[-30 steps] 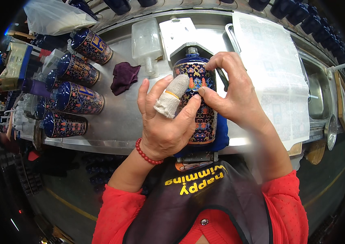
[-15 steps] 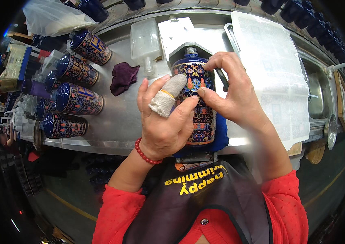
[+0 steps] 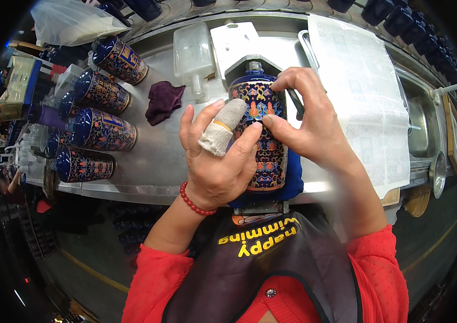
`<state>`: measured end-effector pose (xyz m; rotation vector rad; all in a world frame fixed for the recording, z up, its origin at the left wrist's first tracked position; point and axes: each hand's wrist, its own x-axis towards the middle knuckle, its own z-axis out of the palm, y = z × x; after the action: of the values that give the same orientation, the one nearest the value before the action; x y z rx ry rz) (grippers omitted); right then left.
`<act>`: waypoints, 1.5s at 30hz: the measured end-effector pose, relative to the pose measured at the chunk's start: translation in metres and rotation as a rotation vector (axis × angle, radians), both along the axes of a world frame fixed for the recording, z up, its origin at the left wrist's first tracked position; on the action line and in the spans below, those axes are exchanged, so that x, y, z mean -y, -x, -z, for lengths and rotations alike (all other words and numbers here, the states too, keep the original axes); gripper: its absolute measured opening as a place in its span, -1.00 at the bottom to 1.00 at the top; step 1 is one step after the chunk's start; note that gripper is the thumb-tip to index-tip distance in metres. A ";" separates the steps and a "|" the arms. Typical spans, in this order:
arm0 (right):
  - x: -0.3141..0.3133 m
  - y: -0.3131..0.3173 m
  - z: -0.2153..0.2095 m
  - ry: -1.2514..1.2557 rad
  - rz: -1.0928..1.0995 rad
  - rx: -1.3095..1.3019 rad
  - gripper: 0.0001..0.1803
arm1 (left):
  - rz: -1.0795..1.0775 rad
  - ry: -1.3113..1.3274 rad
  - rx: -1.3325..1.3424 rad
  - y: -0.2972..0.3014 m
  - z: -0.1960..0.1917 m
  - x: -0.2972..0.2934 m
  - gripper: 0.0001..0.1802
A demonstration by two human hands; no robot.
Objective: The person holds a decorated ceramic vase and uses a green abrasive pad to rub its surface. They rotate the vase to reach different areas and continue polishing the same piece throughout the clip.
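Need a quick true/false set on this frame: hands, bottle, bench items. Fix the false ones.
1. The right hand touches the patterned bottle. True.
2. A fabric finger cover is on the right hand. False: the finger cover is on the left hand.
3. The purple cloth lies to the left of the clear container. True.
4. The sink is at the picture's left. False: the sink is at the right.
5. A red bead bracelet circles the left wrist. True.

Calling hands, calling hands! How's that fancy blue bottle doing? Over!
Left fingers and right fingers on the patterned bottle. Neck pointing away. Purple cloth off to the left, not in the way.
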<state>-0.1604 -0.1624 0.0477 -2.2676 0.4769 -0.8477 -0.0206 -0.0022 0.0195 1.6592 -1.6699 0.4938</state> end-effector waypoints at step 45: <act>-0.028 0.038 0.013 0.394 -0.056 -0.048 -0.39 | -0.008 -0.145 -0.065 0.011 0.010 -0.014 -0.25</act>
<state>-0.1985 -0.1341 0.0344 -2.6510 0.2832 -0.9243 -0.0317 0.0115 0.0096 1.7671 -1.6859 0.3258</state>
